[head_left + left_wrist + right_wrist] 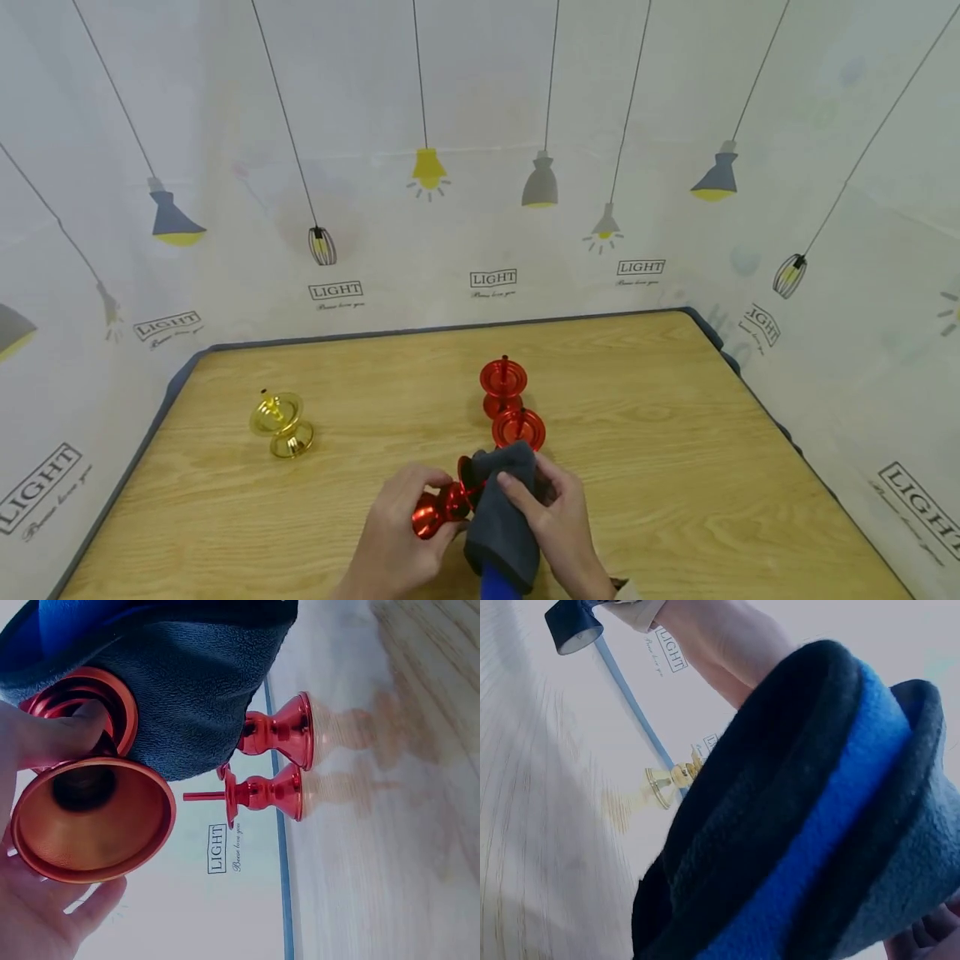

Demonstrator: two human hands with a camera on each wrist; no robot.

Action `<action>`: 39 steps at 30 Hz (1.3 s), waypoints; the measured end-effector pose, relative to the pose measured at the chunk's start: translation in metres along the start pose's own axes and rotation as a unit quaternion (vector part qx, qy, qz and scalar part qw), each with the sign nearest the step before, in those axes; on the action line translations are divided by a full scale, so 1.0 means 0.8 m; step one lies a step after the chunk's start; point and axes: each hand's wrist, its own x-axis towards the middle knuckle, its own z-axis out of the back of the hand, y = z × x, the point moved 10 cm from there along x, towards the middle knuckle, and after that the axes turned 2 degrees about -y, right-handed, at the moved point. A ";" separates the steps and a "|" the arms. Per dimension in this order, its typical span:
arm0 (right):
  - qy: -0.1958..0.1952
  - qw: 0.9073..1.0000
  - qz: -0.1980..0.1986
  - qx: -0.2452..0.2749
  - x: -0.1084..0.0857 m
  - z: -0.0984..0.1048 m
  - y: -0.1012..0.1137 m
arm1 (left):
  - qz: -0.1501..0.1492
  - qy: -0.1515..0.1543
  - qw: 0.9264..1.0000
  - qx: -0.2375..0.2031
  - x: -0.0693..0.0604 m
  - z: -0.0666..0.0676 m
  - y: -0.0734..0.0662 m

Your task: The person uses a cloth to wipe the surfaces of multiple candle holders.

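Observation:
My left hand (401,527) grips a shiny red candle holder (429,515) tilted on its side; the left wrist view shows its hollow base (94,821) beside the fingers. A dark grey cloth with a blue part (501,521) is pinched in my right hand (558,521), its thumb on top, and covers part of the holder's dish end. In the right wrist view the folded cloth (780,825) hides most of the right hand's work. Just beyond the cloth stand two more red holders, the nearer one (519,428) partly hidden and the farther one (503,379) behind it.
A gold candle holder (276,413) stands at the left of the wooden table (675,433). Its dark blue-edged rim meets white curtains (480,233) printed with lamps on the far side and both flanks.

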 end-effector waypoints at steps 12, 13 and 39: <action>0.090 0.996 0.019 -0.024 -0.001 -0.006 0.005 | 0.194 0.220 0.919 -0.264 -0.017 -0.038 0.035; 0.097 0.995 0.022 -0.025 -0.001 -0.007 0.006 | 0.214 0.239 0.899 -0.297 -0.020 -0.043 0.036; -0.006 1.000 -0.005 -0.007 0.002 0.005 -0.002 | 0.095 0.070 0.979 -0.165 -0.002 -0.011 0.016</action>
